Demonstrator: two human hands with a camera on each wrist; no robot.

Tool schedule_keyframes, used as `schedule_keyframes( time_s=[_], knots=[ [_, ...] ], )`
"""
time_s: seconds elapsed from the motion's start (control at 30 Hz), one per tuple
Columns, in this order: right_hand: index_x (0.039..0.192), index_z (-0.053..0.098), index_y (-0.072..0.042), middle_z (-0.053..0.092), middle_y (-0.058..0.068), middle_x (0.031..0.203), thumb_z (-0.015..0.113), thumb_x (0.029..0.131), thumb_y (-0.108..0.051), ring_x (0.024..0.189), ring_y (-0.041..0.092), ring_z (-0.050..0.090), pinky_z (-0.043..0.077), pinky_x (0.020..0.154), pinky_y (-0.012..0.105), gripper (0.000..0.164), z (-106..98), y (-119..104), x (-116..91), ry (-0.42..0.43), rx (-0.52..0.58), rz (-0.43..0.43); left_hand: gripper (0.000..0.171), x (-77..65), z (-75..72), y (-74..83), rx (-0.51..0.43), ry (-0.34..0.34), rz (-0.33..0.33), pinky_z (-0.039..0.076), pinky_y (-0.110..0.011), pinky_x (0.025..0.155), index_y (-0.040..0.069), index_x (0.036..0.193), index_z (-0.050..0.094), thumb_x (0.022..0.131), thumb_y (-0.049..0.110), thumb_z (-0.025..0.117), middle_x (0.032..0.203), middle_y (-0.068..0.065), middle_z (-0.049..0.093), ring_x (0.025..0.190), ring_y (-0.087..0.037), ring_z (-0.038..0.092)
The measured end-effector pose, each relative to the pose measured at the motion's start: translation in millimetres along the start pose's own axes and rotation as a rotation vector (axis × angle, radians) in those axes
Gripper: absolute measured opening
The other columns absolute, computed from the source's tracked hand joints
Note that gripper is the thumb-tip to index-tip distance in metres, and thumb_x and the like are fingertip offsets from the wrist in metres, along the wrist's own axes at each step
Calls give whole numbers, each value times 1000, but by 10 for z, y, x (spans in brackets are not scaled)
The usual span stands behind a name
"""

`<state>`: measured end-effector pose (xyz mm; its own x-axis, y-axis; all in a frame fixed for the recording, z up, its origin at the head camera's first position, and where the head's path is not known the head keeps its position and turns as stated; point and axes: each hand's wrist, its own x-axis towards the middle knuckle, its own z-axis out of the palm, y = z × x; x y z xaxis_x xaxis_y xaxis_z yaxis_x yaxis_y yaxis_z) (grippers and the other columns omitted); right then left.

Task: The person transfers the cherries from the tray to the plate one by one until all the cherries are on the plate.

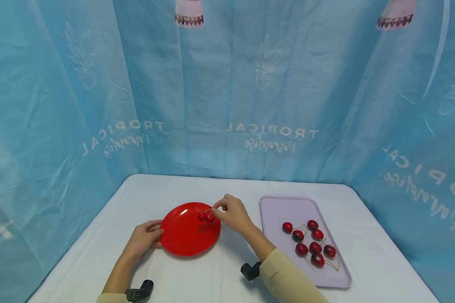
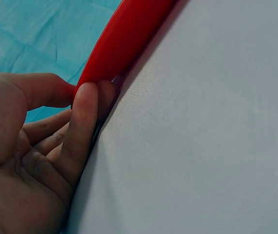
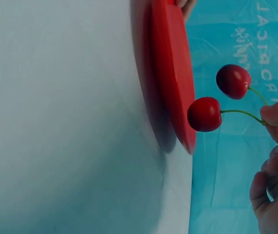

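A round red plate [image 1: 186, 235] lies on the white table, left of the middle in the head view. My left hand [image 1: 142, 240] pinches its left rim between thumb and fingers; the left wrist view shows the thumb on top of the red rim [image 2: 124, 44] and fingers below. Over the plate's right side, my right hand [image 1: 233, 213] pinches the green stems of two joined red cherries [image 3: 205, 114]. Both cherries hang apart from the hand's fingers, above the plate in the head view.
A pale purple tray [image 1: 284, 204] stands on the right of the table [image 1: 167, 277], with several dark red cherries [image 1: 315, 247] on stems in it. Blue printed curtains [image 1: 220, 97] enclose the table at the back and sides.
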<state>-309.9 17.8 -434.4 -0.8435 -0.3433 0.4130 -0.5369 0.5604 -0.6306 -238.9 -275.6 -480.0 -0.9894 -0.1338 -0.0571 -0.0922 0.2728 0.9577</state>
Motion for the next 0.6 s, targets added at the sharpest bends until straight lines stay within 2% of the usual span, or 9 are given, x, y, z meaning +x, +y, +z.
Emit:
schedule_keyframes(
  time_s=[0.17,0.4,0.6],
  knots=[
    [90,77,-17,57,6,79,72,84,-19,71,14,49,45,51,21,8,99,-52,19,-10,-6,-4,47,12,5,-7,8,7,-5,57,-30,67,-1,133,50,92,15,63,118,-21,61,73,-23,67],
    [92,76,-17,54,-10,80,75,82,-21,71,8,51,49,55,17,10,249,-183,88,-63,-51,-46,46,33,7,-32,13,1,-5,57,-31,67,-2,134,49,92,14,61,118,-22,61,73,-23,67],
    [90,76,-18,52,-12,79,74,83,-22,72,5,51,48,57,14,8,387,-272,117,-93,-83,-53,45,20,44,-21,24,14,-14,57,-29,66,-1,134,49,93,14,60,119,-22,60,73,-22,67]
  ],
)
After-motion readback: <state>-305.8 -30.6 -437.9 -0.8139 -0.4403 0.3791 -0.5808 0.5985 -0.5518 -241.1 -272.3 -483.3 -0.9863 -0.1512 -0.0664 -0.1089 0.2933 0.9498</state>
